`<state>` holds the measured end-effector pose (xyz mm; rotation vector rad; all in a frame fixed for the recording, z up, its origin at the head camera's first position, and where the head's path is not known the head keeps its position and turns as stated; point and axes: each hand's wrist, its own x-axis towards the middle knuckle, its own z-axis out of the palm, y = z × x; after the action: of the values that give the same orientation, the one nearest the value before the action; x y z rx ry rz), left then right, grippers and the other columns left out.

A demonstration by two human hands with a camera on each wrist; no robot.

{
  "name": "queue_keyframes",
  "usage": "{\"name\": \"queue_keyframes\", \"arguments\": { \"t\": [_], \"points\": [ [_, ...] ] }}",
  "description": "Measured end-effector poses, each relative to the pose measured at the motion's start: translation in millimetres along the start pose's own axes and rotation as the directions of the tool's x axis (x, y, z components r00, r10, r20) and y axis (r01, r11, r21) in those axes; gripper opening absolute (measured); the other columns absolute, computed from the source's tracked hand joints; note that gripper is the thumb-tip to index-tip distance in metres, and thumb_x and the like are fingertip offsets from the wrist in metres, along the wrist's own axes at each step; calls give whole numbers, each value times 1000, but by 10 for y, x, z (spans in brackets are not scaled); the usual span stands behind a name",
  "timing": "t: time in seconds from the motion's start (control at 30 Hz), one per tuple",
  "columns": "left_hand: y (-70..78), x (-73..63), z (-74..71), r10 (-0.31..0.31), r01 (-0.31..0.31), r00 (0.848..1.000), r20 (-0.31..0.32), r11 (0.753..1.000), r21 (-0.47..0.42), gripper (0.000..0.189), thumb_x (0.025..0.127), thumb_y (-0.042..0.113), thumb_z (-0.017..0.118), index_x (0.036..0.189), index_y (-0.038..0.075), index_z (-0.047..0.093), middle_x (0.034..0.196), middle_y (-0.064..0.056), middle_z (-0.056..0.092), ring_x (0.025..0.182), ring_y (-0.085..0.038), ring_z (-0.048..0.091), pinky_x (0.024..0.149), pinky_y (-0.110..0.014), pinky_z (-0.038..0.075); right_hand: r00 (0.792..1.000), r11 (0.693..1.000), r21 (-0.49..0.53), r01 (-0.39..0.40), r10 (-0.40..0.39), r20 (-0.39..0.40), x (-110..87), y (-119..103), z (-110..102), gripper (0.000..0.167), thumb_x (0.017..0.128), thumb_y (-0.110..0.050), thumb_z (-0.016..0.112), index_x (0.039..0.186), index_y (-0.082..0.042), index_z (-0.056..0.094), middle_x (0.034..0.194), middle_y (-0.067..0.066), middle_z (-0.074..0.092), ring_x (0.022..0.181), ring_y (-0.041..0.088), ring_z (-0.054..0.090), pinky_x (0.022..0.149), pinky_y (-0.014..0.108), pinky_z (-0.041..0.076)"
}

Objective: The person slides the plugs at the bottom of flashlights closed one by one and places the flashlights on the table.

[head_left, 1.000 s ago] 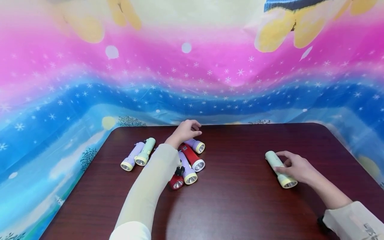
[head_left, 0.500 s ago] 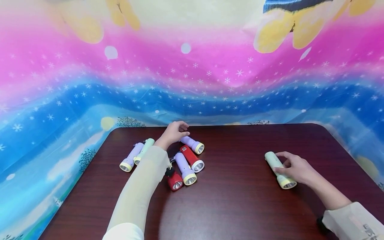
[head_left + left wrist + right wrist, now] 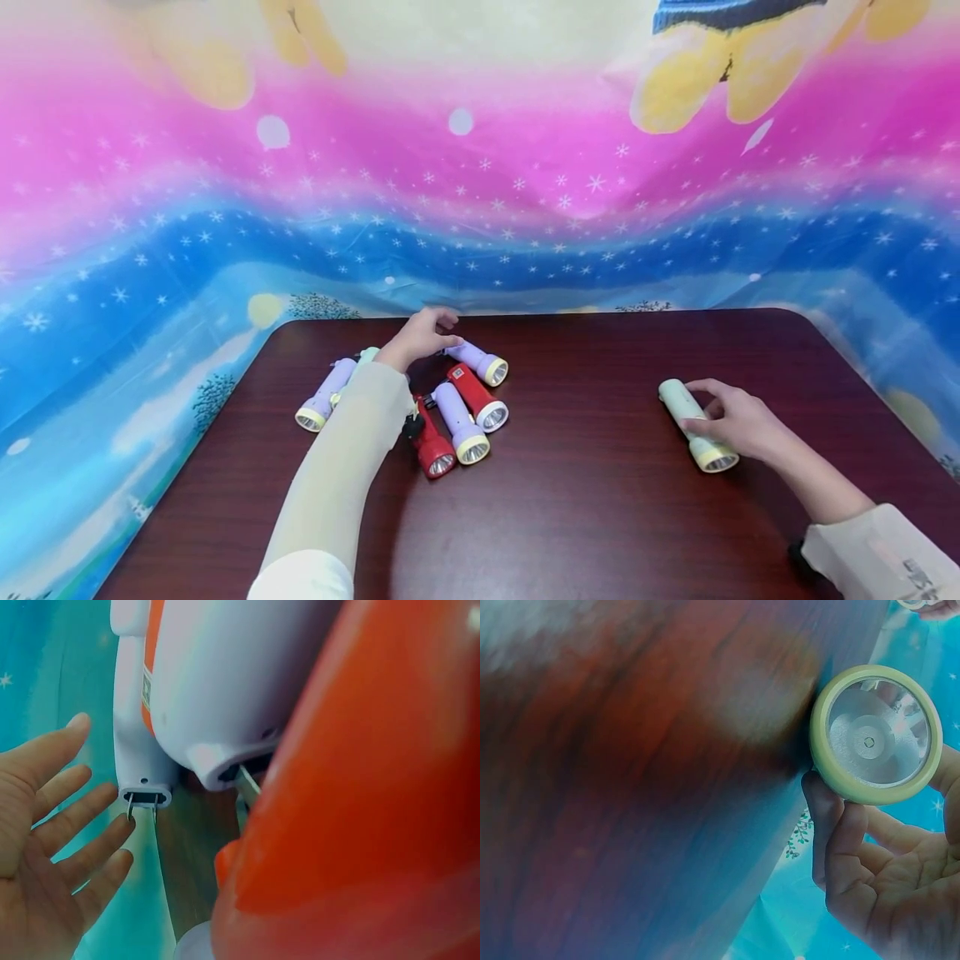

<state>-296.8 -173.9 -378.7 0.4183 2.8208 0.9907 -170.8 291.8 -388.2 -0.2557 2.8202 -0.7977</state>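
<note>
The green torch (image 3: 705, 448) is in the grip of the right hand (image 3: 738, 421), low at the table (image 3: 585, 467) – thumb and bent fingers around its barrel, the yellow-rimmed lens turned back toward the person. Well apart from it, the left hand (image 3: 418, 336) holds nothing, its fingers loosely spread.

Just beside the left thumb lies a purple torch (image 3: 474, 360), its pronged tail close to the fingertips – whether they touch, I cannot tell. From there toward the person come a red torch (image 3: 476, 396), a second purple torch (image 3: 457, 421) and a second red torch (image 3: 432, 446), close together, lenses toward the person, the last by the left wrist.

On the outer side of the left hand are a third purple torch (image 3: 327, 396) and another green torch (image 3: 367, 357), mostly covered by the left sleeve (image 3: 330, 475). Beyond both hands hangs a pink-and-blue backdrop (image 3: 480, 183) with snowflakes
</note>
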Motion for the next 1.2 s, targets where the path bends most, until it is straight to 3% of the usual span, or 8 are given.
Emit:
{"name": "queue_keyframes", "arguments": {
  "t": [0.47, 0.8, 1.2],
  "points": [
    [-70, 58, -21, -106, 101, 984, 140, 994, 42, 56, 91, 27, 72, 138, 2, 55, 141, -18, 56, 132, -33, 52, 111, -46, 43, 1000, 1000, 14, -11, 11, 13, -2, -18, -21, 69, 90, -30, 73, 141, 6, 42, 96, 17, 65, 78, 21, 60, 60, 32, 50],
    [-78, 81, 2, -108, 98, 976, 190, 993, 65, 53, 92, 22, 72, 140, 6, 56, 145, -16, 54, 132, -32, 51, 112, -47, 42, 1000, 1000, 22, -8, 8, 17, -6, -25, -14, 69, 90, -29, 73, 141, 7, 42, 95, 17, 65, 78, 21, 60, 61, 32, 50],
    [-93, 91, 11, -109, 86, 968, 224, 990, 110, 42, 89, 15, 74, 128, 2, 65, 129, -17, 65, 120, -30, 59, 104, -43, 48, 1000, 1000, 24, 1, -1, 10, -17, -22, 4, 69, 90, -29, 73, 140, 7, 43, 94, 16, 66, 77, 21, 60, 61, 32, 49]
  ]
}}
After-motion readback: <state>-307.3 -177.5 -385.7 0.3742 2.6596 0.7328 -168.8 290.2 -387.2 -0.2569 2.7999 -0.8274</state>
